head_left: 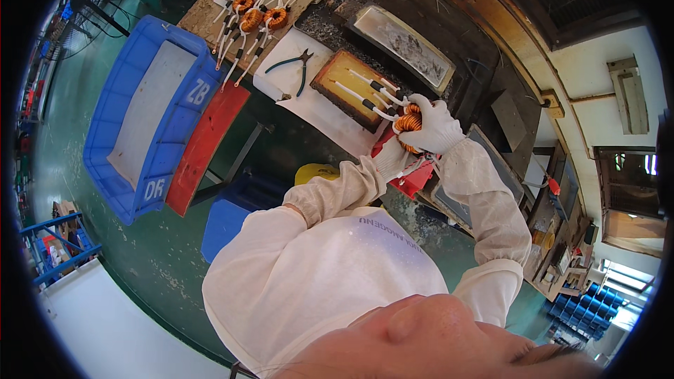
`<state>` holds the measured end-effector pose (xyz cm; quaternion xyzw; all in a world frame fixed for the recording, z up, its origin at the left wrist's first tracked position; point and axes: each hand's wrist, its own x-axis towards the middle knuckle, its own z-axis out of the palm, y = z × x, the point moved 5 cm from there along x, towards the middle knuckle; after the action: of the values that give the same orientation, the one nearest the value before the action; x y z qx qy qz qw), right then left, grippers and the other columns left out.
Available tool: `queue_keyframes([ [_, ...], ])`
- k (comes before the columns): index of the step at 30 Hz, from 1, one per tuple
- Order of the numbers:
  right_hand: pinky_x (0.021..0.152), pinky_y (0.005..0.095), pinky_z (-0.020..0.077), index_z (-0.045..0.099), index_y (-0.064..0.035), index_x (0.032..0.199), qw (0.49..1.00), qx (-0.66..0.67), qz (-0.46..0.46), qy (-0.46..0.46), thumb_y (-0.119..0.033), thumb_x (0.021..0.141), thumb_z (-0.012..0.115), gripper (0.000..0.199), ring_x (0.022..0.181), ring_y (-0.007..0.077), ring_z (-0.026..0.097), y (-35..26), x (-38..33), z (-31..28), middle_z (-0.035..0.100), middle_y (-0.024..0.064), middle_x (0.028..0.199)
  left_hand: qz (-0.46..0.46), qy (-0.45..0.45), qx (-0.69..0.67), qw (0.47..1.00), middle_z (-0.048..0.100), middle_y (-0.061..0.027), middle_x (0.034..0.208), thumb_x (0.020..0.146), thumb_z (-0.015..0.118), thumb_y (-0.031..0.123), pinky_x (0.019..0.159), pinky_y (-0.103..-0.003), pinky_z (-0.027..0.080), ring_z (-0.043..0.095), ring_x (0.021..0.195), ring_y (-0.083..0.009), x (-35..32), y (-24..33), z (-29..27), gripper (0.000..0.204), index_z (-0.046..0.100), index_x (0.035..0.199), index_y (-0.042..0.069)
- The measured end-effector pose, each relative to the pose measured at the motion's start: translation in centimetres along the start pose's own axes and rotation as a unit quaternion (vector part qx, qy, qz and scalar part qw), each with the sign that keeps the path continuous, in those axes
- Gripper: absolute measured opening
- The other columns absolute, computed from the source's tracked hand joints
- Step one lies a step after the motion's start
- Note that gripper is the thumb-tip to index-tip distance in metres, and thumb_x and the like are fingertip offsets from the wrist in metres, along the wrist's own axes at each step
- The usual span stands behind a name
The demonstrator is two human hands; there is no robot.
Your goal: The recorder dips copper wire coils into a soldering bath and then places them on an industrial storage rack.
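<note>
A ring-shaped copper-wire coil [408, 123] is gripped in my right hand [439, 128], which wears a white glove; the fingers curl over its right side. My left hand [390, 159], also gloved, is close against the coil's lower side, and its fingers are mostly hidden. White-sleeved leads [358, 97] with black bands and bare ends stretch left from the coil. They hang over a shallow rectangular block or tray with a yellowish top [344, 84]. Below the hands sits a red object [414, 179] with thin wires, partly covered.
A metal-rimmed trough [404, 48] with a greyish surface lies behind the yellowish tray. Blue-handled pliers [302, 63] rest on white paper [281, 49]. Several finished-looking coils [251, 20] with leads are heaped at the far left. A large blue bin [151, 112] stands left, beside a red board [210, 147].
</note>
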<state>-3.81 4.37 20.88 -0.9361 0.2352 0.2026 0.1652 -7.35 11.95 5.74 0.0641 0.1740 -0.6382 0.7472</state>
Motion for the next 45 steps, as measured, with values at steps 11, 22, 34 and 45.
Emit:
queue_keyframes([
  [11,0.098,0.0460,0.0489,0.044,-0.0211,0.142,0.994,0.064,0.039,0.085,-0.047,0.066,0.079,0.088,0.113,0.0457,0.058,3.4,-1.4,-1.5,0.049,0.0322,0.124,0.003,0.022,0.102,0.995,0.053,-0.0117,0.132,0.107,0.035,0.037,0.100,-0.039,0.053,0.059,0.116,-0.0231,1.8,0.7,4.3,0.042,0.042,0.138,0.009],
  [22,0.095,0.0462,0.0499,0.047,-0.0183,0.140,0.972,0.104,0.071,0.197,-0.047,0.064,0.080,0.087,0.113,0.0438,0.057,9.1,2.5,-1.8,0.054,0.0300,0.121,-0.064,0.011,0.077,0.995,0.066,-0.0065,0.103,0.104,0.036,0.044,0.068,-0.037,0.062,0.068,0.082,-0.0199,10.7,1.8,3.2,0.037,0.051,0.120,0.014],
  [34,0.097,0.0421,0.0492,0.047,-0.0198,0.140,0.979,0.092,0.112,0.144,-0.053,0.063,0.079,0.090,0.113,0.0396,0.060,10.1,5.4,-3.5,0.054,0.0276,0.124,-0.114,0.058,0.064,0.990,0.068,-0.0039,0.103,0.103,0.042,0.043,0.079,-0.039,0.060,0.068,0.088,-0.0201,11.9,2.9,5.2,0.034,0.054,0.116,0.013],
  [45,0.096,0.0408,0.0493,0.045,-0.0207,0.143,0.986,0.051,0.127,0.097,-0.060,0.064,0.075,0.093,0.116,0.0384,0.060,10.1,6.1,-4.0,0.054,0.0264,0.126,-0.090,-0.039,0.047,0.994,0.061,-0.0095,0.119,0.105,0.039,0.038,0.092,-0.039,0.058,0.064,0.105,-0.0243,13.4,2.7,4.2,0.037,0.046,0.128,0.009],
])
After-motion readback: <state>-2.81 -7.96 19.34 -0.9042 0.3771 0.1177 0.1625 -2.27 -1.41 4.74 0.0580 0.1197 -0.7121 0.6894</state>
